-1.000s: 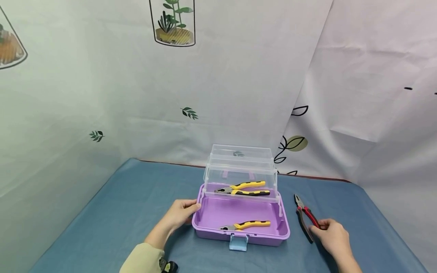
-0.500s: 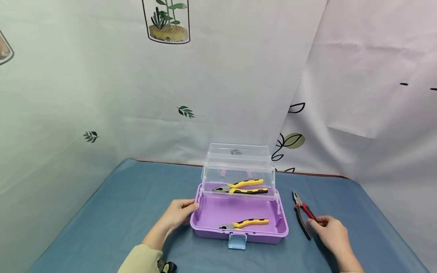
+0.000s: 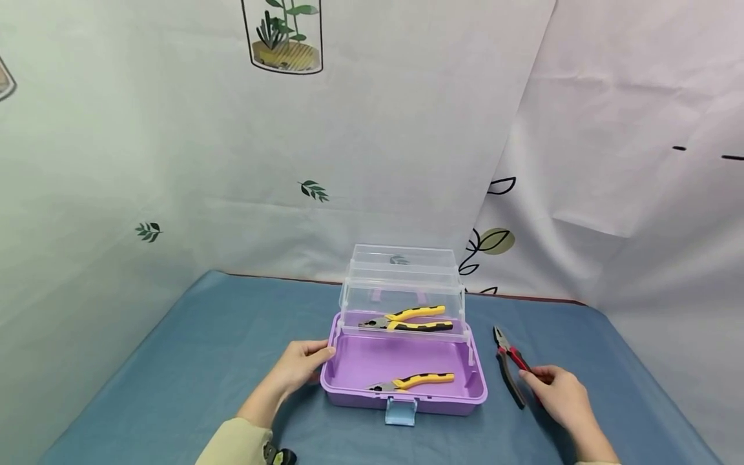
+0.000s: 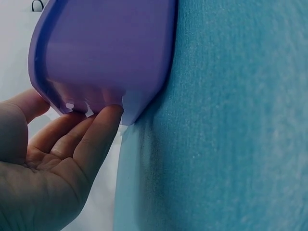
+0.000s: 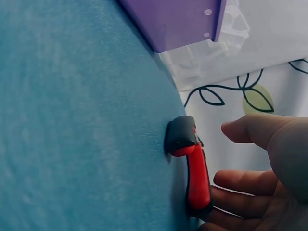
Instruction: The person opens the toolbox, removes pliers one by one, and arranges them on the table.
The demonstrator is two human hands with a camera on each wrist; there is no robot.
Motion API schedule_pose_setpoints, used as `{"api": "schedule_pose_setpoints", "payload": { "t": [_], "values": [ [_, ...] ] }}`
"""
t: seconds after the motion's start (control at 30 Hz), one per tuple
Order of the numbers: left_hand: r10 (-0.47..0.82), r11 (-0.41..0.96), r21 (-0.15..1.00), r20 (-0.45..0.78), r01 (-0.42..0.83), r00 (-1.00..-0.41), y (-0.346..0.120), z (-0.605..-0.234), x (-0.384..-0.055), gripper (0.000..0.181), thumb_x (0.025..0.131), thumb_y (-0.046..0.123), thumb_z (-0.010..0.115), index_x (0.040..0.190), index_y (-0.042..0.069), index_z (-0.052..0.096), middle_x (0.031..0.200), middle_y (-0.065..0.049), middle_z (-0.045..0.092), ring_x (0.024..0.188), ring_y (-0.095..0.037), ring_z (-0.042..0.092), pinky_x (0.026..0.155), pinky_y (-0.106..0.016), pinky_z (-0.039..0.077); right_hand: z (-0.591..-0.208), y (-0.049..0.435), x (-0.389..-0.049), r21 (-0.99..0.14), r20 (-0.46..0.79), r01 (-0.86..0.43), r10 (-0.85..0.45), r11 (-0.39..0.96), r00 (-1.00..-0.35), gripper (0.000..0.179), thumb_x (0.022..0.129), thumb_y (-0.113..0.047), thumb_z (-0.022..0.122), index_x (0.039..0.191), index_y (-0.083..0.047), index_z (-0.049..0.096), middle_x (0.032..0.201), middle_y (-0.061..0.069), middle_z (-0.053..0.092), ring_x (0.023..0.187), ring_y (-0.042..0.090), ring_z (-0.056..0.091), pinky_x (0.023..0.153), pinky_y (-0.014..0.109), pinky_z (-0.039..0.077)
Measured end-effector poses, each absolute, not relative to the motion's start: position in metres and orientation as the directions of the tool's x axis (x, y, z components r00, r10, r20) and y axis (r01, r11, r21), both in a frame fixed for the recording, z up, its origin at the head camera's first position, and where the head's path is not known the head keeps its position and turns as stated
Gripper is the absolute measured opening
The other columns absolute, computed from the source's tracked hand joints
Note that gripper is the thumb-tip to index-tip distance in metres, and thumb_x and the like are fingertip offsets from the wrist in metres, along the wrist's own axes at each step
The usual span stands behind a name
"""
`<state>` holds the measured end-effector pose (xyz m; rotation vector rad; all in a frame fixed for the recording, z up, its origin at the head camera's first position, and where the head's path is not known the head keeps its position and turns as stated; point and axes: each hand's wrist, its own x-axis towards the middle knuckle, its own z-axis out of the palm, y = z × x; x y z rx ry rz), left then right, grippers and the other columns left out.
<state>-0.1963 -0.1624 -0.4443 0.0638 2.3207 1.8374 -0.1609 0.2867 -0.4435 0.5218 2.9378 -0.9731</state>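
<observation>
My left hand (image 3: 299, 368) grips the left side of an open purple toolbox (image 3: 401, 399), thumb over the rim. In the left wrist view, the fingertips (image 4: 113, 109) press the outer wall. On the right, red-and-black pliers (image 3: 507, 352) lie on the blue cloth with handles spread. My right hand (image 3: 560, 394) is at the end of their red handle. In the right wrist view, the thumb (image 5: 233, 131) stands apart from the handle while the fingers are right beside it. Yellow-and-black pliers (image 3: 421, 381) lie in the box's bottom; another yellow-and-black pair (image 3: 418, 326) lies in the clear upper part.
The clear lid (image 3: 403, 258) is raised at the back of the toolbox. A pale blue latch (image 3: 401, 411) hangs at its front. White printed fabric (image 3: 232, 129) forms walls behind and beside the blue cloth (image 3: 203, 361).
The head view has shifted slightly, so everything appears a little further left. My right hand has moved slightly forward along the red handle. The left hand keeps its grip on the toolbox.
</observation>
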Motion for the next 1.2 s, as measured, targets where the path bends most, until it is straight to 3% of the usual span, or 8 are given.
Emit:
{"api": "schedule_pose_setpoints", "payload": {
  "t": [0.17,0.43,0.87,1.2],
  "values": [
    [0.156,0.229,0.971,-0.109,-0.072,-0.982,-0.164,-0.443,-0.195,0.046,0.092,0.020,0.060,0.126,-0.009,0.054,0.127,-0.029,0.056,0.099,-0.023,0.064,0.075,-0.037,0.058,-0.438,0.283,-0.161,-0.555,-0.070,0.281,0.293,0.783,-0.954,0.064,0.086,-0.047,0.062,0.115,0.010,0.059,0.103,0.025,0.063,0.088,0.030,0.058,0.071,0.041,0.051],
    [0.159,0.211,0.975,-0.110,-0.075,-0.981,-0.163,-0.442,-0.195,0.045,0.092,0.020,0.060,0.127,-0.009,0.054,0.128,-0.028,0.055,0.101,-0.024,0.064,0.075,-0.037,0.058,-0.421,0.274,-0.165,-0.518,-0.033,0.202,0.216,0.831,-0.976,0.068,0.089,-0.049,0.058,0.123,0.009,0.054,0.123,0.033,0.055,0.112,0.046,0.050,0.086,0.056,0.047],
    [0.175,0.200,0.978,-0.094,-0.058,-0.980,-0.165,-0.442,-0.196,0.046,0.093,0.020,0.059,0.128,-0.010,0.053,0.128,-0.029,0.054,0.100,-0.024,0.064,0.076,-0.038,0.058,-0.401,0.256,-0.171,-0.502,0.105,0.037,0.103,0.864,-0.989,0.066,0.088,-0.051,0.059,0.124,0.005,0.056,0.123,0.028,0.058,0.111,0.044,0.054,0.088,0.056,0.047],
    [0.213,0.163,0.985,-0.094,-0.060,-0.973,-0.166,-0.443,-0.193,0.048,0.094,0.018,0.057,0.130,-0.012,0.049,0.129,-0.032,0.052,0.101,-0.028,0.063,0.077,-0.041,0.057,-0.396,0.246,-0.177,-0.508,0.124,-0.020,0.050,0.861,-0.991,0.064,0.089,-0.048,0.059,0.124,0.006,0.055,0.121,0.028,0.059,0.111,0.042,0.055,0.090,0.054,0.047]
  ]
}}
